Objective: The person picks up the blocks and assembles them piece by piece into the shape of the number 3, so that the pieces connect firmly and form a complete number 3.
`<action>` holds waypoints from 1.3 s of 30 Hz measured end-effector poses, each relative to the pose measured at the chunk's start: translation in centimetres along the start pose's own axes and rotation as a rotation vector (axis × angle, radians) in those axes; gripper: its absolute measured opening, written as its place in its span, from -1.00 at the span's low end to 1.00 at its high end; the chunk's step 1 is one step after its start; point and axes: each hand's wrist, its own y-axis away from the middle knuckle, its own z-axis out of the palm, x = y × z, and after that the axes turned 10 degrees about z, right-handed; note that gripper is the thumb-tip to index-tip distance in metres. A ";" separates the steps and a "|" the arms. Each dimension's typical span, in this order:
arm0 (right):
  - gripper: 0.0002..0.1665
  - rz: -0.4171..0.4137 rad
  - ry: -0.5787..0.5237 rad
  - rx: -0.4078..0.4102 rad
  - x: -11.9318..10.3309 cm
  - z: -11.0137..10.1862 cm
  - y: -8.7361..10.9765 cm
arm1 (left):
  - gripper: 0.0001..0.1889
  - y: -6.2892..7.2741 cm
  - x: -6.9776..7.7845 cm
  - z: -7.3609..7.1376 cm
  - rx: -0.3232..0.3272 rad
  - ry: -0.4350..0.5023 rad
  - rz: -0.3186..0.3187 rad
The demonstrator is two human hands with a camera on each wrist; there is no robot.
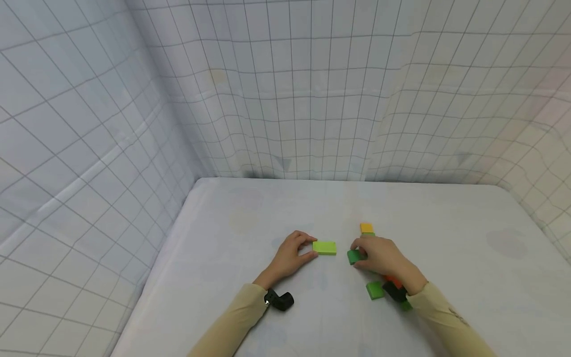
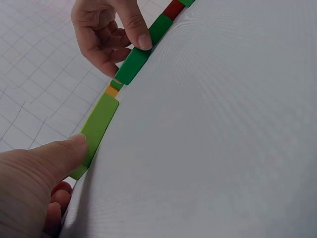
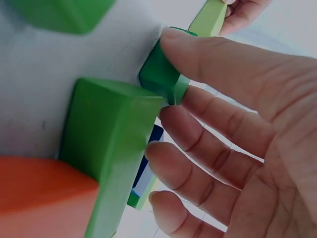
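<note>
On the white table, a light green rectangular block lies with its long side running left to right. My left hand pinches its left end between thumb and fingers. A short gap to the right, my right hand holds a dark green block, thumb on the near side and index finger on the far side. In the right wrist view, the thumb presses the dark green block while the other fingers spread loosely below it. The right hand partly hides that block in the head view.
Beyond the right hand lies a yellow block with a green one against it. Nearer me are a green block and an orange-red block, partly covered by the right wrist. A dark blue block shows behind the fingers. Grid-patterned curtains surround the table.
</note>
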 end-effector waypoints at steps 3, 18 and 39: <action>-0.63 0.000 -0.008 -0.002 -0.1 0.0 -0.3 | -0.63 0.0 -0.1 0.1 0.001 0.000 -0.002; -0.61 0.024 0.031 -0.014 -0.1 0.5 -2.6 | -0.64 0.0 -0.1 0.0 0.011 -0.012 0.019; -0.60 -0.005 -0.021 -0.067 -0.3 0.9 -4.0 | -0.65 0.0 -0.1 0.1 0.011 0.002 0.028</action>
